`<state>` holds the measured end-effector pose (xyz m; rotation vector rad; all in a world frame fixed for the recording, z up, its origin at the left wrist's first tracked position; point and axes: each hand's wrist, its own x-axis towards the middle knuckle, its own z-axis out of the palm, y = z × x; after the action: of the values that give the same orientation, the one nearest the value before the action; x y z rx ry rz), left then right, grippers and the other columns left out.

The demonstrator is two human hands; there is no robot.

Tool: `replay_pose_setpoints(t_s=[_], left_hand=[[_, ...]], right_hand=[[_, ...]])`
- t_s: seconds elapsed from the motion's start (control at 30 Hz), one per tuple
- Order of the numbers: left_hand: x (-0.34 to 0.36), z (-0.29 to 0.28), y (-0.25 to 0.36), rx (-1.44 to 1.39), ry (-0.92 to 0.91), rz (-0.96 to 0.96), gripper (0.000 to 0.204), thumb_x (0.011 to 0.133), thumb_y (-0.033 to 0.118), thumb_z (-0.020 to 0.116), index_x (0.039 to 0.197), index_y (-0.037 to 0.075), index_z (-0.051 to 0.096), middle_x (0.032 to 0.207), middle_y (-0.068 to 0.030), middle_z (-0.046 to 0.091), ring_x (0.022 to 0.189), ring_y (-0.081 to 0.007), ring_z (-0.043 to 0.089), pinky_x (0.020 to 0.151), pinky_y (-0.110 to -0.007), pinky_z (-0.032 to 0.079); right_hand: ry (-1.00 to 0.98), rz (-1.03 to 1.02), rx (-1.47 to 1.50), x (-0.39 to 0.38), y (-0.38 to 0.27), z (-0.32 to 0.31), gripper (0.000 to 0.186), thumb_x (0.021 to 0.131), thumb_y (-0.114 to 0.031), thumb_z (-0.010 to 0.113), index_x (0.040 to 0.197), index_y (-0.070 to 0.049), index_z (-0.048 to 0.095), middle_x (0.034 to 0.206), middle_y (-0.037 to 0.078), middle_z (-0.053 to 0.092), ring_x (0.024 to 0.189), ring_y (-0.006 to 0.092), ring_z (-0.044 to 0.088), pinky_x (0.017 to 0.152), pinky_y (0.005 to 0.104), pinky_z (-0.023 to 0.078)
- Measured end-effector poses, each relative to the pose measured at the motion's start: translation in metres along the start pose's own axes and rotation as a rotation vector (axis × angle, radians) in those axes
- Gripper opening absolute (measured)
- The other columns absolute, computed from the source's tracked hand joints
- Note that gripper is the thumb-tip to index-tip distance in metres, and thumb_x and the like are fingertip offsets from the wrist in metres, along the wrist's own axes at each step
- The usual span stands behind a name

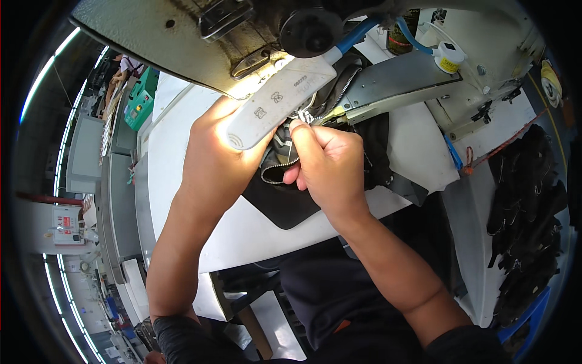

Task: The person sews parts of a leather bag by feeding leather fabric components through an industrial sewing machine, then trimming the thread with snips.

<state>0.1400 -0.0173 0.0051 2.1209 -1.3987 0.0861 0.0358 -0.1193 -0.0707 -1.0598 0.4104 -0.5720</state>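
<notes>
Head view, person seated at a sewing machine (182,36) on a white counter (182,151).

Right hand (327,164): grip closed, thumb and forefinger pinched together on a thin metal piece at the zipper (280,170), just near of the needle area. The other fingers are curled under, against the black fabric (285,203). The forearm enters from the lower right.

Left hand (218,158): lies on the counter left of the zipper, palm down, its fingertips hidden under the white lamp (279,100). Grip state cannot be told; whether it presses on the fabric is hidden as well. Strong glare from the lamp falls on the back of this hand.

Zipper: dark tape with pale teeth, curving from the right hand's pinch down and left, between the two hands. A further run of teeth goes far and right along the grey metal guide plate (394,82).

Black fabric: spread on the counter under and near of both hands, with a rounded near edge.

Surroundings: blue tube (357,36) beside the machine's black knob (310,30); small white bottle with a yellow label (448,57) far right; pile of black pieces (527,206) on the right side, well apart from the hands.
</notes>
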Motion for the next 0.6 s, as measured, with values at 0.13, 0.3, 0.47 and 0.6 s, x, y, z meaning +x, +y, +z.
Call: replay_pose_setpoints(t_s=[0.13, 0.3, 0.47, 0.6], left_hand=[[-0.006, -0.002, 0.012, 0.052, -0.036, -0.030, 0.027, 0.091, -0.004, 0.071, 0.117, -0.001, 0.076, 0.117, -0.0177, 0.074, 0.103, -0.0342, 0.074, 0.089, -0.039, 0.058], [-0.014, 0.008, 0.029, 0.311, -0.016, 0.121, 0.018, 0.094, -0.005, 0.070, 0.111, -0.001, 0.076, 0.101, -0.0152, 0.073, 0.083, -0.0292, 0.071, 0.072, -0.034, 0.055], [-0.018, 0.025, 0.044, 0.334, 0.031, -0.005, 0.016, 0.098, -0.002, 0.068, 0.112, -0.002, 0.074, 0.102, -0.0179, 0.073, 0.085, -0.0347, 0.072, 0.075, -0.036, 0.056], [-0.016, 0.030, 0.050, 0.261, 0.103, -0.077, 0.017, 0.096, 0.000, 0.067, 0.111, -0.002, 0.075, 0.092, -0.0199, 0.074, 0.083, -0.0366, 0.074, 0.074, -0.040, 0.058]], right_hand=[[-0.051, 0.033, 0.041, -0.002, 0.004, -0.009, 0.044, 0.107, -0.019, 0.061, 0.068, 0.001, 0.064, 0.057, 0.002, 0.061, 0.049, 0.0089, 0.064, 0.044, 0.0239, 0.044], [-0.078, -0.038, 0.004, -0.002, 0.014, -0.011, 0.041, 0.109, -0.022, 0.062, 0.075, 0.000, 0.068, 0.062, 0.000, 0.063, 0.050, 0.0054, 0.059, 0.046, 0.0218, 0.042], [-0.062, -0.105, -0.148, 0.000, 0.025, -0.013, 0.038, 0.106, -0.016, 0.063, 0.073, 0.003, 0.059, 0.054, 0.006, 0.048, 0.051, 0.0076, 0.040, 0.048, 0.0344, 0.033], [-0.084, -0.103, -0.121, -0.001, 0.026, -0.015, 0.036, 0.106, -0.015, 0.063, 0.074, 0.003, 0.059, 0.055, 0.005, 0.047, 0.053, 0.0069, 0.038, 0.048, 0.0340, 0.032]])
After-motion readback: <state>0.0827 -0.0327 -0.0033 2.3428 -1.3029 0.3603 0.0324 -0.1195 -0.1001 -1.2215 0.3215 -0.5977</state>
